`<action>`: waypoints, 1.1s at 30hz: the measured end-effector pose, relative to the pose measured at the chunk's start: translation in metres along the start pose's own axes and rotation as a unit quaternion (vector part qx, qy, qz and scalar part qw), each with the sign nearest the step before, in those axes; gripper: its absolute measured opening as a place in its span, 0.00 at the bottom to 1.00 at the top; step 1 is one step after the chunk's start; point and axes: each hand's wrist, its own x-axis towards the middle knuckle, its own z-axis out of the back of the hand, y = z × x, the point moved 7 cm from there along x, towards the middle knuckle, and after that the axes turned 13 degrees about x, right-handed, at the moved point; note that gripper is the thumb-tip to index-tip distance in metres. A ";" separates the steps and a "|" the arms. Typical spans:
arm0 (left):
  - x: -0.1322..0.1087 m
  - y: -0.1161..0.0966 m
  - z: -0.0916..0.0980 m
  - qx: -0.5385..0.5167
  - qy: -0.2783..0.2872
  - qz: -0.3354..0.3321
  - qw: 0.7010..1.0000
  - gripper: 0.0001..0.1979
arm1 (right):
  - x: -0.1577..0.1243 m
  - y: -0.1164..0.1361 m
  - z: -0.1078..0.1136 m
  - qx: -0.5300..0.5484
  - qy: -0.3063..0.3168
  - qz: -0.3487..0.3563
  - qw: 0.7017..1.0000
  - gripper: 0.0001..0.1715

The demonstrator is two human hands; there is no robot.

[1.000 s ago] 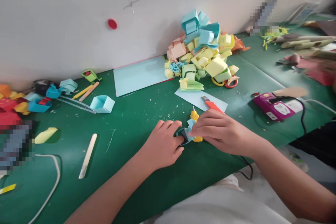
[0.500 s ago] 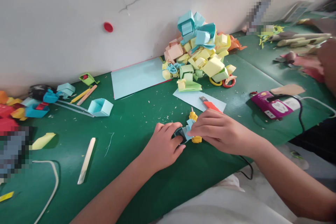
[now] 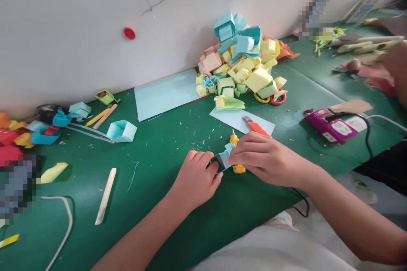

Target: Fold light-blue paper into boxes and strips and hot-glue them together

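A small folded blue paper box (image 3: 222, 161) is between my two hands, low over the green table. My left hand (image 3: 197, 178) is closed around its left side, with a finger inside the dark opening. The fingertips of my right hand (image 3: 261, 156) pinch its right end, where a light blue flap stands up. Partly hidden behind my right hand lies a yellow glue gun (image 3: 238, 168), its nozzle pointing away from me. Just beyond my right hand, a red-orange utility knife (image 3: 258, 128) rests on a pale blue paper sheet (image 3: 224, 115).
A heap of folded paper boxes (image 3: 244, 67) stands by the wall, with scissors handles (image 3: 277, 99) at its foot. A purple power strip (image 3: 330, 126) lies right. A blue paper box (image 3: 121, 130) and a wooden stick (image 3: 106, 197) lie left. Another person's arm (image 3: 396, 65) shows far right.
Both hands keep hold of the blue paper box in nearly the same place. The camera view has shifted very slightly; nothing on the table has visibly moved.
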 end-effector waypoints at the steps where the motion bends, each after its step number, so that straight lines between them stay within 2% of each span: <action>1: 0.001 0.000 0.000 0.003 0.010 0.005 1.000 0.08 | 0.000 0.000 0.000 0.000 0.001 0.000 1.000 0.15; 6: 0.007 -0.002 0.005 0.040 0.041 0.041 0.998 0.07 | 0.000 -0.001 -0.001 -0.001 0.003 -0.002 1.000 0.19; 9: 0.007 -0.005 0.006 0.048 0.035 0.038 0.998 0.08 | 0.000 -0.001 -0.001 -0.008 0.003 -0.002 1.000 0.19; 14: 0.000 -0.001 0.006 0.018 -0.020 0.016 0.999 0.08 | 0.000 -0.002 -0.002 -0.009 0.004 -0.006 1.000 0.20; 19: -0.004 0.003 0.014 -0.020 -0.073 0.008 0.997 0.07 | -0.001 -0.001 -0.004 -0.007 0.010 -0.005 1.000 0.19; 24: -0.015 0.017 0.027 -0.130 -0.138 0.052 0.981 0.03 | -0.002 0.000 -0.002 -0.007 0.004 -0.013 1.000 0.18; 26: -0.022 0.027 0.029 -0.153 -0.158 0.081 0.972 0.06 | -0.003 0.001 -0.002 -0.005 -0.002 -0.012 1.000 0.19; 29: -0.032 0.038 0.026 -0.166 -0.166 0.107 0.966 0.07 | -0.004 0.002 -0.005 0.004 -0.010 -0.011 1.000 0.21; 33: -0.036 0.040 0.026 -0.183 -0.174 0.100 0.963 0.06 | -0.001 0.003 -0.010 0.011 -0.026 -0.006 1.000 0.22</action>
